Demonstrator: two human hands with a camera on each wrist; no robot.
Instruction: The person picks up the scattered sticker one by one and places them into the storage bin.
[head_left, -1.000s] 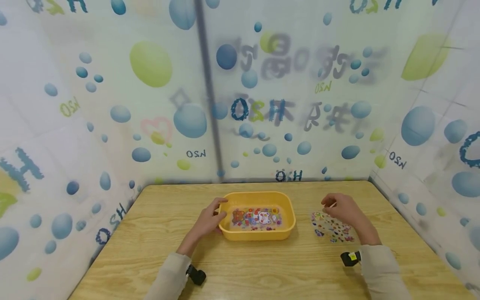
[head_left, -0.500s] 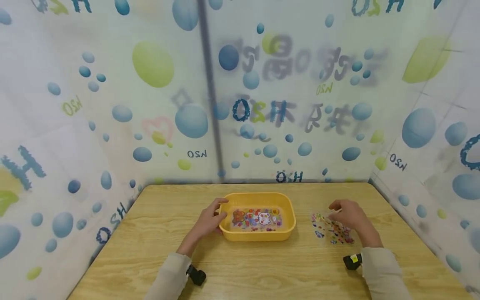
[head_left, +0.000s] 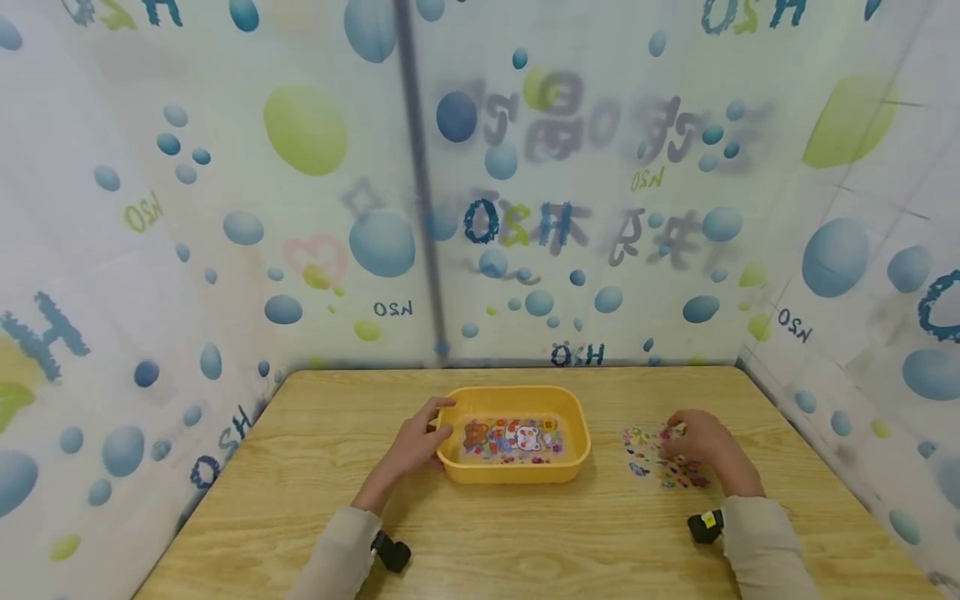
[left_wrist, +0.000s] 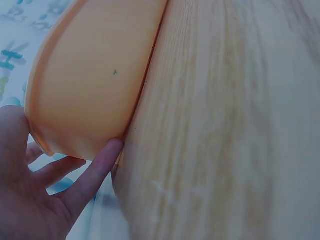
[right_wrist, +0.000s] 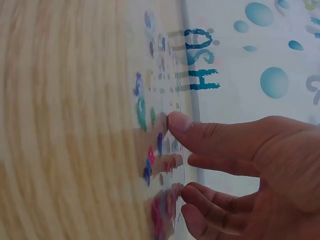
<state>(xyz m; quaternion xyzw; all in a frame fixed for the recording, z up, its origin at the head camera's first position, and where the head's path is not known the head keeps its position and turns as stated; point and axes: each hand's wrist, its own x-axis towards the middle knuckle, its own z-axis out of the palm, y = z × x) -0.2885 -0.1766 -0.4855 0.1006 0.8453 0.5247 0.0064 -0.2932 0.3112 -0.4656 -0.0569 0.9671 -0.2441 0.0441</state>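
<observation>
In the head view, a yellow plastic tray (head_left: 513, 476) stands mid-table with a clear sheet of colourful cartoon stickers (head_left: 510, 439) in it, a bear and a white animal among them. My left hand (head_left: 415, 439) holds the tray's left end. The left wrist view shows its fingers (left_wrist: 92, 175) against the outer wall and the thumb at the rim. To the right lies a second clear sticker sheet (head_left: 647, 454), flat and partly covered by my right hand (head_left: 701, 442). In the right wrist view, the thumb tip and bent fingers touch that sheet, thumb and fingers apart; I see no sticker between them.
The wooden table (head_left: 525, 542) ends at a curtain (head_left: 600, 283) printed with blue and green dots, behind and at both sides. A small black camera (head_left: 391, 551) sits on the left wrist and another black camera (head_left: 706, 526) on the right.
My right hand has moved slightly right and come down onto the right sticker sheet, its fingers lower than before. The left hand and the tray have stayed put.
</observation>
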